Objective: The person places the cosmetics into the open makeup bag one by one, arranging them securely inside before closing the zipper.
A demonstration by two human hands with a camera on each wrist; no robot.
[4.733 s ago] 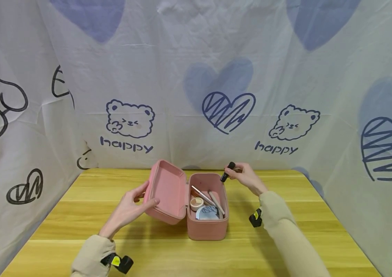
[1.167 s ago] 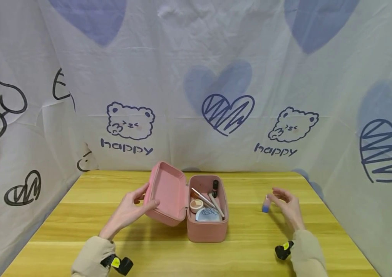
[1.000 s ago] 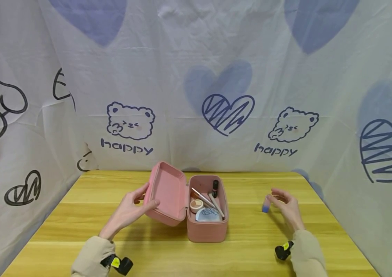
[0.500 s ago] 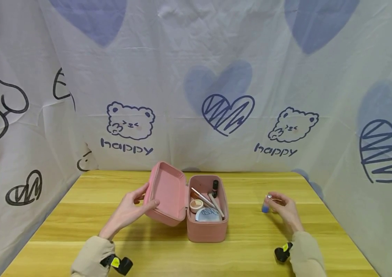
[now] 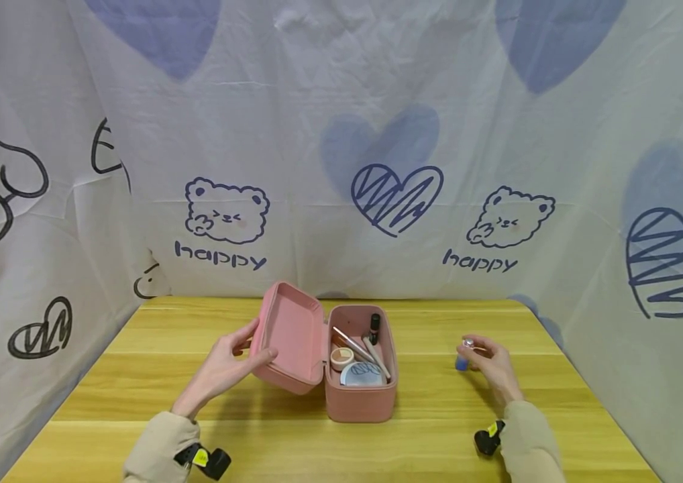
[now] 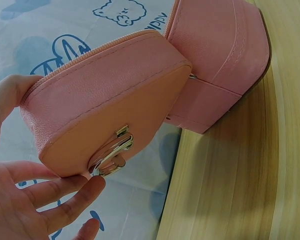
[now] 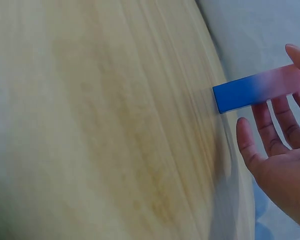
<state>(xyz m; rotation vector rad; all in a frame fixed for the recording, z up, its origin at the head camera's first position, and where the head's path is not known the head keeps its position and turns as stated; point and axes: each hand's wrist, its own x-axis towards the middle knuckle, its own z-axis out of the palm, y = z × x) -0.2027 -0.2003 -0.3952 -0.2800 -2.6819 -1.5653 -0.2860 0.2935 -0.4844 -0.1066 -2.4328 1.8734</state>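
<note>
At the far left of the head view, a pale sleeve (image 5: 157,443) with a black wrist camera (image 5: 216,463) strapped over it leads to the left hand (image 5: 217,369), which grips the raised lid (image 5: 293,335) of a pink case, its thumb over the near rim and its other fingers behind. The left wrist view shows a shiny metal handle (image 6: 112,152) on the lid's outer face, with fingertips close by it. Hinged to the lid, the pink case (image 5: 361,406) stands wide open on the wooden table (image 5: 426,436). Inside lie a slim brownish stick (image 5: 347,342), a round beige pot (image 5: 342,359), a pale rounded item (image 5: 362,376) with blue scribbles nearest the front, a black tube (image 5: 374,329) by the far right corner, and a pale pen (image 5: 379,359) slanting along the right side. Well apart to the right of the case is a blue-and-pink block (image 5: 461,363), its pink end pinched between thumb and fingers of the right hand (image 5: 494,372). The blue end points down; I cannot tell whether it touches the wood. A second pale sleeve (image 5: 531,439) covers that forearm.
</note>
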